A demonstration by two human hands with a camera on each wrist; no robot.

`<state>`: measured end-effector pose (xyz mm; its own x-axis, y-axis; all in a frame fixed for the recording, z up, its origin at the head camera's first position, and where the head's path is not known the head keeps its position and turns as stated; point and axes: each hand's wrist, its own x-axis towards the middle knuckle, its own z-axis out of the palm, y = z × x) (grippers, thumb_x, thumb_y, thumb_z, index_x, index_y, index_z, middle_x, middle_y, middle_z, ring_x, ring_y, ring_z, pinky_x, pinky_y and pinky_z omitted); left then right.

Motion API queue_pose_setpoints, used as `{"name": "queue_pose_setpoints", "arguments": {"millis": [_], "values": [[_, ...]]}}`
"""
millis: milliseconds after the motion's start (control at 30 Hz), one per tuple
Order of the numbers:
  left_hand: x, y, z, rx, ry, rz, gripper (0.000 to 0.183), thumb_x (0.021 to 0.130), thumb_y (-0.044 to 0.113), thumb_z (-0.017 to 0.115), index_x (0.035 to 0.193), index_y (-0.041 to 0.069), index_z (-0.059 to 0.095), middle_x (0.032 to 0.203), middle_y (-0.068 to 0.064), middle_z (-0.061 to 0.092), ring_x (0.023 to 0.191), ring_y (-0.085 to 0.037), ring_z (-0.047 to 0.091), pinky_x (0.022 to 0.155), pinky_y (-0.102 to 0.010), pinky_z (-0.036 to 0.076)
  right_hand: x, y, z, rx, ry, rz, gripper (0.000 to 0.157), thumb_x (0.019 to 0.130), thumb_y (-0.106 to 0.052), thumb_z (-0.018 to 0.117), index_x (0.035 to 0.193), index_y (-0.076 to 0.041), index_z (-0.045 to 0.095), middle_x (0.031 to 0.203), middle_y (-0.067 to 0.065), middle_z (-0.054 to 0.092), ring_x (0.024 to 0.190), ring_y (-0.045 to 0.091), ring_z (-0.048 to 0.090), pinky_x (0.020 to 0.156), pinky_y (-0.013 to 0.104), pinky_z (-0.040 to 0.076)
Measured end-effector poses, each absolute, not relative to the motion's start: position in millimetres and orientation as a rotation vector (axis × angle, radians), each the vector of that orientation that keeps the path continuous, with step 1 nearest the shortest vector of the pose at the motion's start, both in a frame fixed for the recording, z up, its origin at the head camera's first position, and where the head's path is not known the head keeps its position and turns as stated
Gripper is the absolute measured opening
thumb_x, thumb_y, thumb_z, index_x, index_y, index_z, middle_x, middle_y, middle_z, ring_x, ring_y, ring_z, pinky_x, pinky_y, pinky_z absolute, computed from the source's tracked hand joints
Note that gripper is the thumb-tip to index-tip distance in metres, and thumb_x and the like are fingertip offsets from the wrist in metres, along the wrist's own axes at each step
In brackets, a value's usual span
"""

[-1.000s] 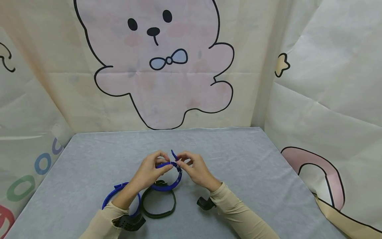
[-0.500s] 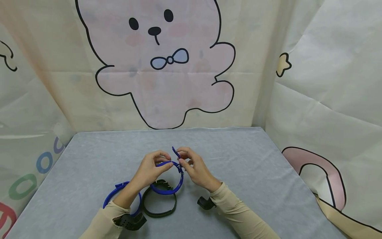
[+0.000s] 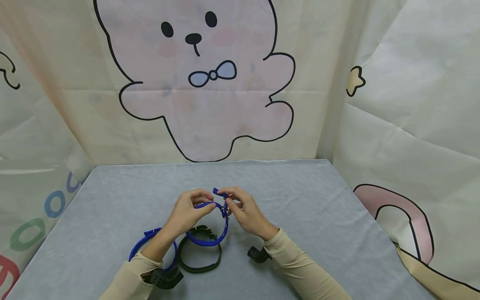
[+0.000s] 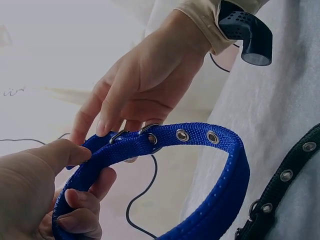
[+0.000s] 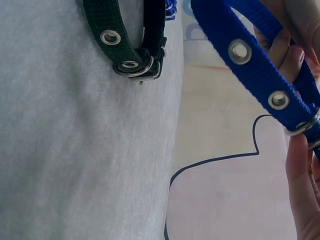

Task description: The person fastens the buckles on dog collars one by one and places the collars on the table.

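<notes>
A blue collar (image 3: 209,243) with metal eyelets is held up in a loop above the table. My left hand (image 3: 189,211) pinches its strap between thumb and fingers, on the left of the loop. At the metal buckle (image 4: 119,136), the fingertips of my right hand (image 3: 245,213) hold the strap; its free end (image 3: 220,193) sticks out above, pointing left. The left wrist view shows a metal ring (image 4: 149,128) beside the buckle and eyelets along the band. Directly below the loop lies a dark green collar (image 3: 200,270), buckled into a ring.
A second blue collar (image 3: 136,249) lies under my left forearm, partly hidden by it. Grey cloth (image 3: 300,200) covers the table. Printed curtains (image 3: 307,125) stand behind and on both sides. Each wrist wears a black camera mount (image 3: 258,255).
The strap's free end has swung from steep to nearly level, tipping left. My right hand has shifted slightly right, and the loop hangs a little lower. The left hand has barely moved.
</notes>
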<state>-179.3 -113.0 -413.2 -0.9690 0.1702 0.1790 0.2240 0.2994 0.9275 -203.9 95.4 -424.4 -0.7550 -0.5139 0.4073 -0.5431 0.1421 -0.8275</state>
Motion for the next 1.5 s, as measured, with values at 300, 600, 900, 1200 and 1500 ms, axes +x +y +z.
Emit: {"name": "queue_pose_setpoints", "arguments": {"millis": [300, 600, 900, 1200, 1500], "values": [[-179.9, -115.0, -411.4, -0.371, -2.473, -1.783, 0.020, 0.089, 0.010, 0.077, 0.106, 0.000, 0.071, 0.096, -0.014, 0.078, 0.091, -0.020, 0.073, 0.071, -0.026, 0.055, -206.4, 95.8, -426.6, 1.118, -2.339, 1.718, 0.026, 0.107, -0.004, 0.045, 0.124, -0.004, 0.064, 0.114, 0.017, 0.063, 0.086, 0.021, 0.061, 0.070, 0.043, 0.061], [-181.5, -116.2, -411.8, -0.362, -2.468, -1.760, 0.020, 0.088, 0.010, 0.078, 0.105, 0.003, 0.072, 0.094, -0.011, 0.079, 0.096, -0.026, 0.072, 0.073, -0.027, 0.055, -207.5, 96.1, -424.5, 1.120, -2.314, 1.667, 0.023, 0.106, -0.002, 0.048, 0.118, -0.002, 0.067, 0.117, 0.018, 0.068, 0.094, 0.031, 0.070, 0.075, 0.033, 0.062], [-179.8, -116.7, -411.3, -0.383, -2.458, -1.765, 0.020, 0.087, 0.009, 0.078, 0.105, 0.002, 0.072, 0.093, -0.012, 0.078, 0.094, -0.029, 0.073, 0.071, -0.026, 0.056, -207.7, 94.9, -424.9, 1.064, -2.344, 1.636, 0.023, 0.104, 0.001, 0.049, 0.114, -0.004, 0.069, 0.115, 0.016, 0.070, 0.094, 0.027, 0.071, 0.076, 0.027, 0.061], [-179.6, -115.7, -413.1, -0.408, -2.446, -1.769, 0.020, 0.086, 0.009, 0.079, 0.104, 0.002, 0.072, 0.092, -0.013, 0.078, 0.090, -0.028, 0.073, 0.069, -0.025, 0.056, -206.3, 95.9, -425.4, 1.049, -2.374, 1.591, 0.023, 0.104, 0.001, 0.049, 0.112, -0.005, 0.070, 0.113, 0.014, 0.071, 0.094, 0.022, 0.070, 0.075, 0.030, 0.061], [-179.3, -114.1, -414.3, -0.422, -2.452, -1.724, 0.020, 0.086, 0.008, 0.079, 0.106, 0.003, 0.074, 0.095, -0.013, 0.078, 0.090, -0.024, 0.074, 0.071, -0.024, 0.057, -206.4, 97.4, -426.4, 1.069, -2.387, 1.486, 0.023, 0.104, -0.002, 0.052, 0.112, -0.009, 0.072, 0.114, 0.009, 0.073, 0.098, 0.026, 0.068, 0.074, 0.029, 0.059]]}}
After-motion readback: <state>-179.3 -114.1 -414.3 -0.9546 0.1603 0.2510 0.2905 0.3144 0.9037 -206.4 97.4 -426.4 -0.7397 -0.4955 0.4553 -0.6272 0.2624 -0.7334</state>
